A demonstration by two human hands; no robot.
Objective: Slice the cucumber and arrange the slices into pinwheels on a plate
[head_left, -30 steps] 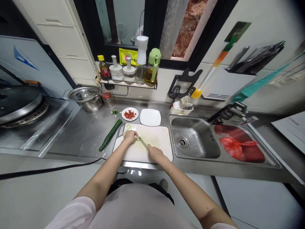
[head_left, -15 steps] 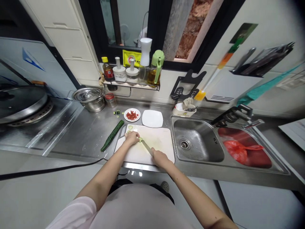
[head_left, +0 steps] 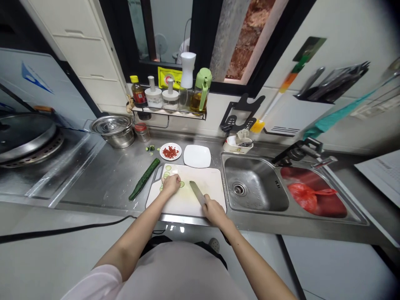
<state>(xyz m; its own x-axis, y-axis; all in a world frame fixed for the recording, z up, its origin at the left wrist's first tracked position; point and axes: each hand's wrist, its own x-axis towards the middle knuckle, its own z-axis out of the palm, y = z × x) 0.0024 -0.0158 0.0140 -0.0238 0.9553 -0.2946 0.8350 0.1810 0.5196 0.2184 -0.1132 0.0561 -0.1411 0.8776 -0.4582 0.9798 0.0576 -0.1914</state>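
Note:
My right hand [head_left: 215, 210] is wrapped round the handle of a kitchen knife [head_left: 196, 191]; the blade points up and left, just over the white cutting board [head_left: 200, 206]. On the board's left half, my left hand [head_left: 171, 184] has its fingers drawn together at the edge of a thin cucumber slice [head_left: 182, 184]. Between the blade tip and that slice there is a small gap. Several more slices [head_left: 168, 168] lie behind and beside my left hand, partly covered by it. Left of the board, a long green cucumber [head_left: 144, 180] rests on the steel counter.
Behind the board stand a plate of chopped red pieces [head_left: 170, 151] and a white square plate [head_left: 197, 156]. A double sink [head_left: 256, 183] lies to the right, with a red plastic bag [head_left: 303, 197]. A lidded steel pot [head_left: 115, 131] and a covered wok [head_left: 26, 133] are at left.
The knife has drawn away to the right from the cucumber slice, which stays by my left fingertips. The whole view has shifted slightly.

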